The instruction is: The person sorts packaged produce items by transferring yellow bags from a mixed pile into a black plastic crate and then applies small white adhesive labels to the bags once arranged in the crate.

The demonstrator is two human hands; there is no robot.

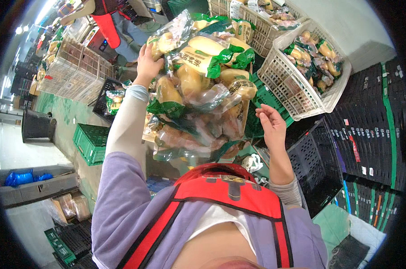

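In front of me is a heaped pile of clear plastic bags of lotus root (201,57), printed in green and bearing writing. My left hand (149,65) is at the pile's far left corner, its fingers and thumb around a bag of pale lotus root (164,42) whose loose clear end sticks up. My right hand (273,126) is in the air to the right of the pile, fingers apart and holding nothing. Closest to it is a bag of lotus root (244,89) on the pile's right side. More bags with browner roots (189,138) lie on the near side.
White plastic crates (302,104) with bagged roots stand at right and back. A green crate (270,89) sits beside the pile. Black crates (361,124) are stacked right. Left are another green crate (92,144), a black bin (38,126) and white crates (75,72). A person in a red apron (107,30) stands beyond.
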